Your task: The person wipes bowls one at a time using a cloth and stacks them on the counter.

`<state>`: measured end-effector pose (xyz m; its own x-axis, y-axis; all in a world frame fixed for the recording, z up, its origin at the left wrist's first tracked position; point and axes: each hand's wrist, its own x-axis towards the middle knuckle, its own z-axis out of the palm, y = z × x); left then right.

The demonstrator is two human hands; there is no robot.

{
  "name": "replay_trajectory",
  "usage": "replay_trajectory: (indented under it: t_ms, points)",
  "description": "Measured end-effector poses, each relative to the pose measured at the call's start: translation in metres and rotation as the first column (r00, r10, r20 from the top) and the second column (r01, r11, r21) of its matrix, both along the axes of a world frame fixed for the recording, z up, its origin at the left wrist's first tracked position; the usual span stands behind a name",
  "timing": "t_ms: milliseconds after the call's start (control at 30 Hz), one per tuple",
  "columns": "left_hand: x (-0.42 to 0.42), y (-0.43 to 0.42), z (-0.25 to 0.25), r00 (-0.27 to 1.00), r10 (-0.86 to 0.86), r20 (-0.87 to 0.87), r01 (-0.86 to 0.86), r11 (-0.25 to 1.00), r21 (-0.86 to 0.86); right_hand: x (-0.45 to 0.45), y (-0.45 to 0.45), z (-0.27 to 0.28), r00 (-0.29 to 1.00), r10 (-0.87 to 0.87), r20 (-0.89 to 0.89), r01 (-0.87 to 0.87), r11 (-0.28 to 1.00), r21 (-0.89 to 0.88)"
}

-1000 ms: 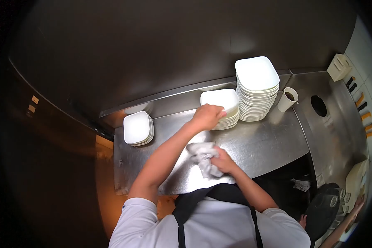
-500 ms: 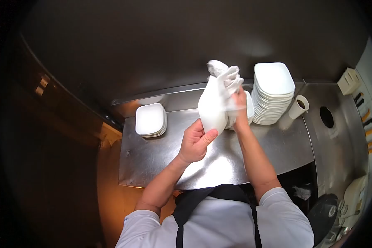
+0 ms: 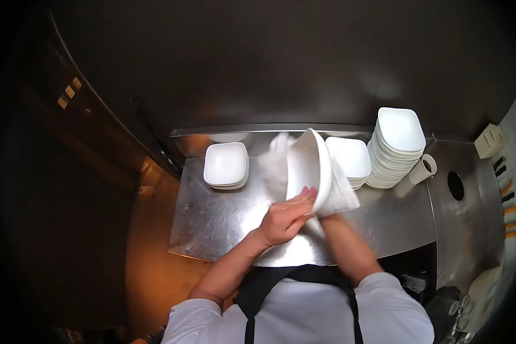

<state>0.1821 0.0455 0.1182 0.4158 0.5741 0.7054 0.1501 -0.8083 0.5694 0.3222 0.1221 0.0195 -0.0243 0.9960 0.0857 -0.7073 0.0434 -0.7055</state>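
A: Please, where is the dish now?
B: The white dish is in the middle of the frame, above the counter, tilted up with its hollow side to the left.
A: And how is it held?
B: The left hand is clamped on its lower end, with the fingers over the inner side. The cloth shows on both sides of the dish, blurred at the left. The right hand is hidden behind them, so I cannot tell its grip; I see only the right forearm.
A: In your opinion, how is this step done well?
B: It looks to me like wiping. A firm hold near the edge is wise, because smooth ware can slip. The cloth should lie between skin and surface, and reach the corners too.
A: Is there some danger?
B: Perhaps a knock. The low stack is near, right of centre, and the tall stack rises beside it.
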Motion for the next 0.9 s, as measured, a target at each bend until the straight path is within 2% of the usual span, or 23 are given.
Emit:
replay_trajectory:
  t_ms: [67, 100, 167, 200, 233, 300, 367, 433, 467, 567, 600, 633, 700, 800, 833, 900]
  points:
    - [-0.007, 0.018, -0.009, 0.987, 0.115, -0.111, -0.108, 0.991, 0.074, -0.011, -0.026, -0.017, 0.983, 0.099, -0.157, -0.095, 0.995, 0.031]
    - [-0.012, 0.022, -0.022, 0.985, 0.12, -0.122, -0.124, 0.992, -0.026, -0.017, -0.037, -0.023, 0.96, 0.143, -0.241, -0.134, 0.99, 0.051]
    - [-0.03, 0.022, -0.047, 0.938, 0.159, -0.31, -0.167, 0.986, -0.002, -0.027, -0.054, -0.031, 0.885, 0.212, -0.414, -0.188, 0.977, 0.099]
    - [-0.037, 0.021, -0.06, 0.901, 0.171, -0.398, -0.181, 0.983, 0.014, -0.015, -0.063, 0.011, 0.924, 0.11, 0.367, -0.13, 0.991, 0.029]
    - [-0.043, 0.018, -0.076, 0.898, 0.166, -0.409, -0.184, 0.983, -0.006, -0.003, -0.072, 0.052, 0.374, 0.036, 0.927, -0.104, 0.995, 0.003]
    - [-0.059, 0.013, -0.099, 0.851, 0.139, -0.507, -0.171, 0.985, -0.017, 0.019, -0.064, 0.087, 0.206, -0.283, 0.937, 0.02, 0.958, 0.285]
    - [-0.07, 0.009, -0.117, 0.811, 0.138, -0.569, -0.148, 0.989, 0.029, 0.029, -0.057, 0.102, 0.007, -0.553, 0.833, 0.051, 0.832, 0.552]
    - [-0.073, 0.007, -0.142, 0.751, 0.057, -0.657, -0.12, 0.991, -0.051, 0.017, -0.055, 0.098, 0.167, -0.615, 0.771, 0.165, 0.788, 0.593]
    - [-0.073, 0.009, -0.152, 0.716, 0.014, -0.698, -0.102, 0.991, -0.086, 0.001, -0.051, 0.087, 0.413, -0.554, 0.723, 0.27, 0.832, 0.485]
    - [-0.07, 0.006, -0.166, 0.696, 0.044, -0.717, -0.119, 0.991, -0.054, -0.019, -0.019, 0.011, 0.479, -0.426, 0.768, 0.203, 0.904, 0.375]
    - [-0.07, 0.001, -0.164, 0.745, 0.122, -0.656, -0.202, 0.978, -0.047, -0.023, -0.02, -0.002, 0.095, -0.476, 0.874, -0.024, 0.877, 0.48]
    - [-0.069, -0.005, -0.157, 0.78, 0.205, -0.591, -0.286, 0.957, -0.045, -0.03, -0.023, -0.019, -0.11, -0.453, 0.885, -0.152, 0.887, 0.435]
    - [-0.062, -0.011, -0.157, 0.826, 0.37, -0.426, -0.43, 0.901, -0.05, -0.046, -0.03, -0.039, -0.495, -0.43, 0.755, -0.363, 0.892, 0.27]
    - [-0.058, 0.004, -0.171, 0.894, 0.372, -0.25, -0.387, 0.922, -0.012, -0.052, -0.03, -0.047, -0.239, -0.164, 0.957, -0.293, 0.952, 0.09]
    - [-0.051, 0.004, -0.172, 0.87, 0.463, -0.168, -0.482, 0.87, -0.101, -0.054, -0.027, -0.048, -0.084, 0.036, 0.996, -0.336, 0.94, -0.063]
    - [-0.054, 0.011, -0.171, 0.86, 0.457, -0.228, -0.476, 0.879, -0.033, -0.058, -0.039, -0.035, -0.13, 0.039, 0.991, -0.334, 0.939, -0.081]
